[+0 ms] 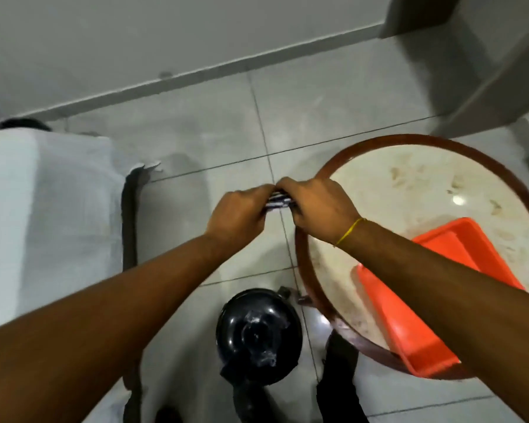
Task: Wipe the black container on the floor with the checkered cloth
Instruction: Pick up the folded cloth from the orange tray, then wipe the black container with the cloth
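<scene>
A: Nearest cam: both forearms, coming in from 7 and 4 o'clock. L hand [240, 213] and R hand [319, 206] meet just above frame centre, both fisted tight on the checkered cloth [280, 203], bunched into a small wad w/ only a dark-and-white strip showing between the knuckles. Yellow thread band [350, 231] on R wrist.

B: Container position?

A: Black container [258, 335] on the tiled floor [196, 141], at 6 o'clock, well below the hands and apart from them. No contact w/ the cloth yet. Round table [409, 184] w/ brown rim at 3 o'clock, orange tray [434, 294] on it, hanging over the near edge. White covered furniture [43, 193] at 9 o'clock.

B: Appearance of container?

A: Glossy, rounded, dome-like top w/ a narrower raised centre. Pale streaks or film near the centre, poss. residue or glare; can't tell which. Lower body hidden from this angle.

B: Risks?

A: Judgement only. 1) Cloth is wadded so small that it gives little wiping face; likely smears unless opened out. 2) Slick curved surface, so a hard push may skid or tip the container. 3) Container sits close by the table legs; bending down, the R arm could knock the overhanging tray off. 4) Frame is soft, so fine dirt can't be judged.
</scene>
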`<state>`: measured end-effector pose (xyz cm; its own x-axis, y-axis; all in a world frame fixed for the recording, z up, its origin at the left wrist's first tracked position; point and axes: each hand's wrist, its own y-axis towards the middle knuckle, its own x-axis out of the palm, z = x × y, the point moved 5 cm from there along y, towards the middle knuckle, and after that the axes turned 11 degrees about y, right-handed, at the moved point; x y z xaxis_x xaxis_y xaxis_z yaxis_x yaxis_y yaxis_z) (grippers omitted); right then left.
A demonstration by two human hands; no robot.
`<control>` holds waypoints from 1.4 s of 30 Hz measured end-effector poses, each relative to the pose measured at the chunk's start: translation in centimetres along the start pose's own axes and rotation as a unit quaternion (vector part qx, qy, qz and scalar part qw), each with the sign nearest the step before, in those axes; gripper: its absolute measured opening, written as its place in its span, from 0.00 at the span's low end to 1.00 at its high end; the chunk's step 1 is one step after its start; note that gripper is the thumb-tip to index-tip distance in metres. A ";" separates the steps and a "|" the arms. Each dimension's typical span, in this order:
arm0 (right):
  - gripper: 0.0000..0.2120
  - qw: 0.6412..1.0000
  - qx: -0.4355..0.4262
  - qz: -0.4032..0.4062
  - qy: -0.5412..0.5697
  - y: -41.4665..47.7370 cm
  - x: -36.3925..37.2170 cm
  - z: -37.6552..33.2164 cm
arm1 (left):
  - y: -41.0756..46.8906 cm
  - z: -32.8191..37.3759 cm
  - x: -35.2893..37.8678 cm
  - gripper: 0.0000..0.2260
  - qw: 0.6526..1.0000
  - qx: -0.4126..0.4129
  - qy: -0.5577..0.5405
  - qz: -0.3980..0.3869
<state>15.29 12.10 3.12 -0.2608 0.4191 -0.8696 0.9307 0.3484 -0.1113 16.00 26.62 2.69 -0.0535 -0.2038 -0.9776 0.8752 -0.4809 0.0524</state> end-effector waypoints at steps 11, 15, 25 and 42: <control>0.28 0.991 -0.060 -0.114 0.042 -7.4 35.3 -4.6 | -26.2 -9.1 25.6 0.23 0.953 -0.202 -0.091 -0.208; 0.44 0.955 0.015 -0.295 0.015 -18.1 45.1 -0.5 | -35.9 -4.0 34.7 0.39 0.932 -0.161 -0.093 -0.313; 0.37 0.993 0.114 -0.039 0.003 -12.6 48.2 -1.5 | -48.1 -6.7 41.5 0.32 0.556 -0.761 -0.316 -0.109; 0.36 0.899 -0.368 -0.221 -0.084 -15.7 56.0 -6.3 | -48.8 -6.8 44.1 0.21 0.465 -0.835 -0.291 -0.036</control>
<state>-15.49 35.37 -40.78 -0.4635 -0.0077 -0.8860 0.3074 0.9364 -0.1690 -25.86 46.89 -44.35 0.1926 -0.6694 -0.7175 -0.0131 0.7294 -0.6840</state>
